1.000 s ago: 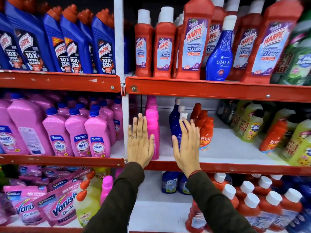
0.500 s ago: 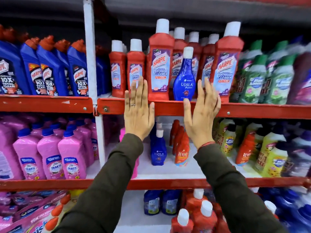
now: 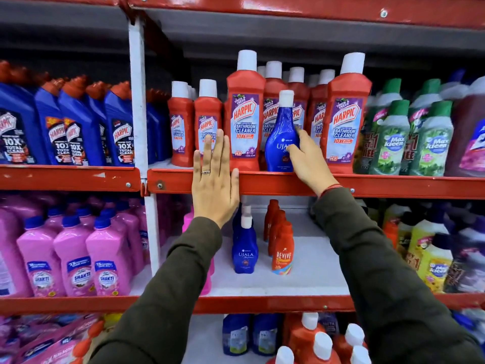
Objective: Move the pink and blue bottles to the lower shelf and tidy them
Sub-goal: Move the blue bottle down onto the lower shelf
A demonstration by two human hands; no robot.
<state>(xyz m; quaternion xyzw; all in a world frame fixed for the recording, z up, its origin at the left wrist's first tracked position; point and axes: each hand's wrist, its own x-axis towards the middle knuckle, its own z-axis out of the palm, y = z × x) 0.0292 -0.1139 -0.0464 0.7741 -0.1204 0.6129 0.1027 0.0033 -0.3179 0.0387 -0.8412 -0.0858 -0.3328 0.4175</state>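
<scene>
Left hand [image 3: 214, 185] lies flat and open against the upper shelf edge [image 3: 380, 186], holding nothing. The blue bottle [image 3: 282, 135] stands upright just right of it; right hand [image 3: 308, 160] is nearer, fingers curling around its body.

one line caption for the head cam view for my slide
Right hand closes on a misplaced blue Ujala bottle among red Harpic bottles; left hand open.

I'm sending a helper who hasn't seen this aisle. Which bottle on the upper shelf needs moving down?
Find the upper red shelf lined with red Harpic bathroom cleaners. Among them, at the front edge, stands a single blue Ujala bottle with a white cap, where the right hand is closing on it. It is the only blue, teardrop-shaped bottle in that red row.
</scene>
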